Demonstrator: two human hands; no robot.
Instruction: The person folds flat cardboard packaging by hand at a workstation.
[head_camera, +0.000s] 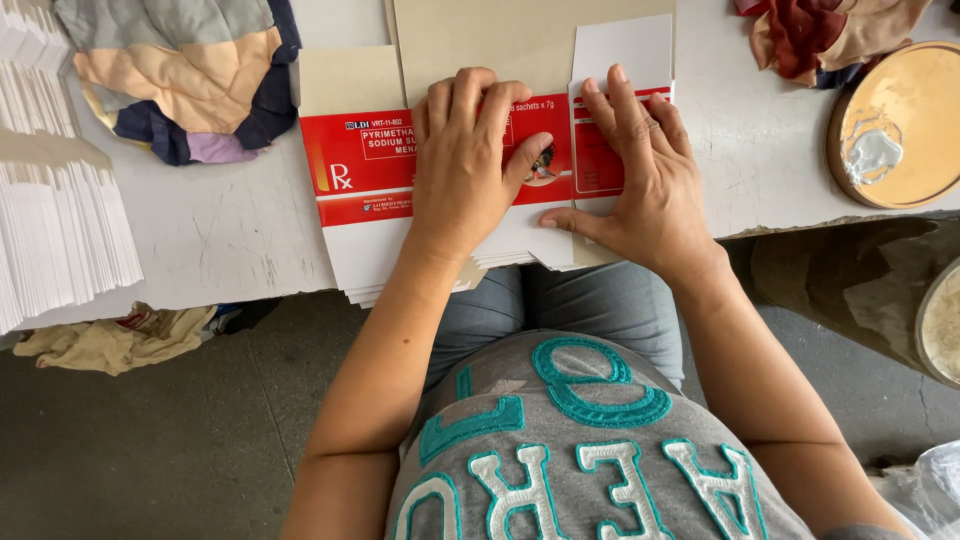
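Note:
A flat red-and-white printed carton blank (365, 165) lies on top of a stack of the same blanks at the near edge of the white table (230, 240). My left hand (465, 160) presses flat on its middle, fingers together and thumb pointing right. My right hand (640, 175) lies palm down on the blank's right flap (625, 50), fingers spread, thumb stretched left along the stack's near edge. Neither hand grips anything. The stack overhangs the table edge above my lap.
A tall pile of white card sheets (55, 210) fills the left side. A patchwork cloth bundle (190, 70) lies at the back left and crumpled red and tan cloth (820, 30) at the back right. A round wooden board (900, 125) with a white smear sits at right.

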